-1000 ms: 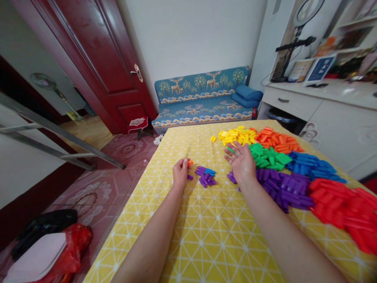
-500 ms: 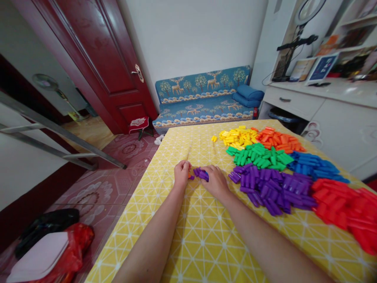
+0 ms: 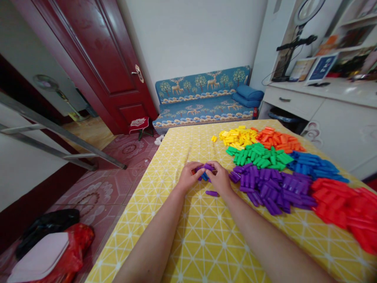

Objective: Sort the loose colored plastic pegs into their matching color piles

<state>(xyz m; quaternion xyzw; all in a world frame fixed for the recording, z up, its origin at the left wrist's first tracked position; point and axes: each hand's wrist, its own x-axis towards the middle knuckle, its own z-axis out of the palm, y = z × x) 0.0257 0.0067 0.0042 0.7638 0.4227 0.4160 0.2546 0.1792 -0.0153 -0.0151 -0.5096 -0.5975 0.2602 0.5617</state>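
Near the middle of the yellow patterned tablecloth point(image 3: 203, 236), my left hand point(image 3: 189, 175) and my right hand point(image 3: 218, 177) meet around a small cluster of purple, blue and orange pieces. Both hands have their fingers closed on this cluster, and a purple piece point(image 3: 209, 167) shows at the top between the fingertips. The fingers partly hide the pieces. A single purple piece point(image 3: 212, 193) lies on the cloth just below my right hand. To the right of my right hand spreads a pile of purple pieces point(image 3: 268, 186).
Beyond the purple pile lie green point(image 3: 259, 156), yellow point(image 3: 239, 136), orange point(image 3: 278, 140), blue point(image 3: 316, 167) and red point(image 3: 344, 204) piles. A patterned sofa point(image 3: 200, 100) stands behind the table, a metal ladder point(image 3: 59, 137) at the left, a white cabinet point(image 3: 338, 129) at the right.
My hands, apart before, have come together around the pieces. My left hand has turned inward toward my right hand. A single purple piece now shows on the cloth below my right hand.
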